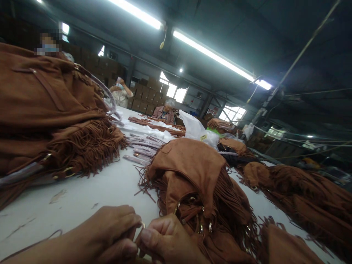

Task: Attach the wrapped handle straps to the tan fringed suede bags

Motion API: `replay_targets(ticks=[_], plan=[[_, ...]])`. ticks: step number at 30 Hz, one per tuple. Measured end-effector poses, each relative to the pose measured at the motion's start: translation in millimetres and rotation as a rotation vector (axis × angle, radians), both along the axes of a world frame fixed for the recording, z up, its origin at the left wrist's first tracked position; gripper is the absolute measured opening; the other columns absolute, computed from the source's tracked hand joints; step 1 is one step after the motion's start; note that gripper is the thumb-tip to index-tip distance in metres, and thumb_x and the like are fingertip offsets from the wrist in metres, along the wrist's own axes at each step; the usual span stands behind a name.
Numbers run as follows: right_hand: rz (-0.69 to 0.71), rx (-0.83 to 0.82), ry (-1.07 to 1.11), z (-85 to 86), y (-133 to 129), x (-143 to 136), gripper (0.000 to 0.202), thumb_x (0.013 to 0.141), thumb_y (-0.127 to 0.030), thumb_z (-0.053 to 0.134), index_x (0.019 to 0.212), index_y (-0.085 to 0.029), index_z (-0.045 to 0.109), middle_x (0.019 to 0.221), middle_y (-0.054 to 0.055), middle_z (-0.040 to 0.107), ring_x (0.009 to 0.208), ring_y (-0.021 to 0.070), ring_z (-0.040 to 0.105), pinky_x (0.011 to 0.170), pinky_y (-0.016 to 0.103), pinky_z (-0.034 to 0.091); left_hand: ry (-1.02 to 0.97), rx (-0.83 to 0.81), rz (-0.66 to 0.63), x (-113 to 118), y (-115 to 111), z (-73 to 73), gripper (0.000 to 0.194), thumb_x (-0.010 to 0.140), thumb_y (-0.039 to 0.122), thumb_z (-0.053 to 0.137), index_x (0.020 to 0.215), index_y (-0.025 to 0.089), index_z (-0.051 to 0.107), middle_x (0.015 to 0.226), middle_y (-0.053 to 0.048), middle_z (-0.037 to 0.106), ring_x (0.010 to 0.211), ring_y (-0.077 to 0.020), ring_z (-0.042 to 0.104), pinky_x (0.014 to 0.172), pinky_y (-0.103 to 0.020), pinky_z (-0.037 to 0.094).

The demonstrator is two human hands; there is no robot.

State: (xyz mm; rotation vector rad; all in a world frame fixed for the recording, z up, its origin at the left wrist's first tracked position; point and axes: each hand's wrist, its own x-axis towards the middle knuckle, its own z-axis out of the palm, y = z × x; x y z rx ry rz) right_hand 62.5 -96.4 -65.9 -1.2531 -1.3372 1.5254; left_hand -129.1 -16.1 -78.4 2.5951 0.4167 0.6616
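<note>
At the bottom of the head view, my left hand [110, 234] and my right hand [167, 238] meet with fingers pinched together. Between the fingertips shows a small gold metal piece [143, 224], and both hands seem closed on it; its lower part is hidden by the fingers. Just beyond my right hand lies a brown fringed bag [189, 161] with gold rings and clips, its flap toward the middle of the white table [123, 187]. A thin dark cord runs beside my left forearm.
A large pile of brown fringed bags [55, 110] rises at the left. More fringed bags [302, 190] lie at the right. Wrapped straps [145, 146] and a white plastic bag [192, 126] lie farther back. Several people are around the table's far side.
</note>
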Motion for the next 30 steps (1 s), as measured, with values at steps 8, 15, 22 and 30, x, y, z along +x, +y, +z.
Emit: replay_targets(ticks=[8, 15, 22, 30], plan=[[-0.029, -0.049, 0.071, -1.7, -1, -1, 0.058, 0.067, -0.067, 0.068, 0.063, -0.01, 0.058, 0.048, -0.006, 0.039, 0.043, 0.0029, 0.027, 0.042, 0.022, 0.013, 0.049, 0.016, -0.097, 3, 0, 4.7, 0.022, 0.093, 0.035, 0.041, 0.112, 0.028, 0.052, 0.09, 0.001, 0.06, 0.073, -0.0115, 0.054, 0.067, -0.017, 0.041], [0.052, -0.154, 0.246, -1.0, -4, 3, 0.049, 0.068, -0.056, 0.073, 0.058, -0.012, 0.054, 0.045, -0.007, 0.037, 0.038, 0.0019, 0.024, 0.039, 0.021, 0.013, 0.106, 0.132, -0.121, -1, -4, 8.6, 0.025, 0.093, 0.034, 0.039, 0.114, 0.024, 0.047, 0.093, -0.002, 0.061, 0.077, -0.0148, 0.056, 0.068, -0.02, 0.042], [0.133, -0.253, 0.292, -3.2, -1, 9, 0.049, 0.064, -0.053, 0.076, 0.05, -0.014, 0.049, 0.039, -0.007, 0.04, 0.031, 0.0026, 0.026, 0.033, 0.02, 0.012, 0.043, 0.222, -0.17, -2, -8, 15.5, 0.026, 0.097, 0.037, 0.031, 0.108, 0.022, 0.049, 0.09, -0.003, 0.063, 0.077, -0.0158, 0.056, 0.07, -0.024, 0.04], [0.095, -0.261, 0.284, 1.6, -4, 5, 0.049, 0.063, -0.053, 0.077, 0.051, -0.014, 0.05, 0.04, -0.007, 0.041, 0.033, 0.0021, 0.027, 0.035, 0.019, 0.014, 0.132, 0.19, -0.126, 1, -7, 4.7, 0.021, 0.094, 0.038, 0.038, 0.1, 0.021, 0.048, 0.091, -0.003, 0.06, 0.078, -0.016, 0.053, 0.069, -0.025, 0.037]])
